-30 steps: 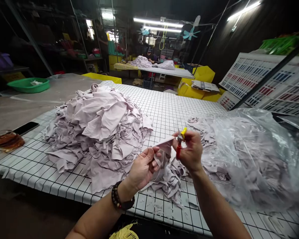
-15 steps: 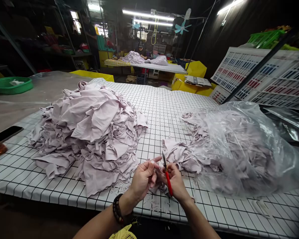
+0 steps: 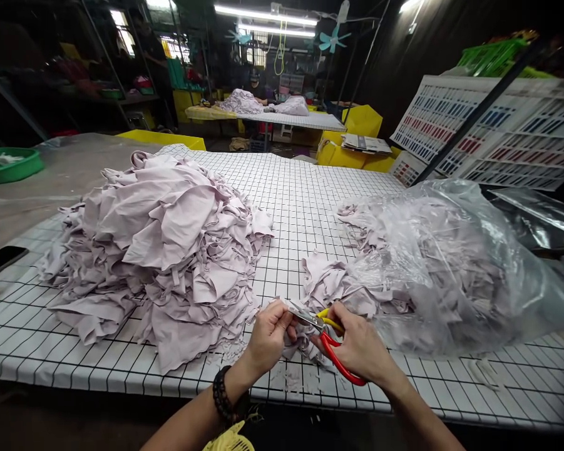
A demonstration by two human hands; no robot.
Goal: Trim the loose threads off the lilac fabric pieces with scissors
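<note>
Lilac cloth pile (image 3: 164,232) sits left on the gridded worktop (image 3: 291,181). Right of it, left hand (image 3: 267,332): fingers pinched tight, apparently on an edge of the lilac cloth piece (image 3: 308,346) between the hands, near the front edge. Then scissors (image 3: 318,323), tips right at the left fingertips; right hand (image 3: 361,347) has its fingers wrapped on the red and yellow handles. Far right, plastic bag (image 3: 455,269) with more lilac cloth in it, some spilling out its left side.

My take on doing it well: firm left pinch, edge pulled taut, fingertips tucked back from the blades. Short cuts with the points only, so nothing behind gets nicked.

Hard to see, left to right: phone (image 3: 2,262) cut off by frame; pinch point mostly hidden by fingers; blade gap too fine to call; held cloth vs cloth lying below, can't separate; bag contents hazy through plastic.
</note>
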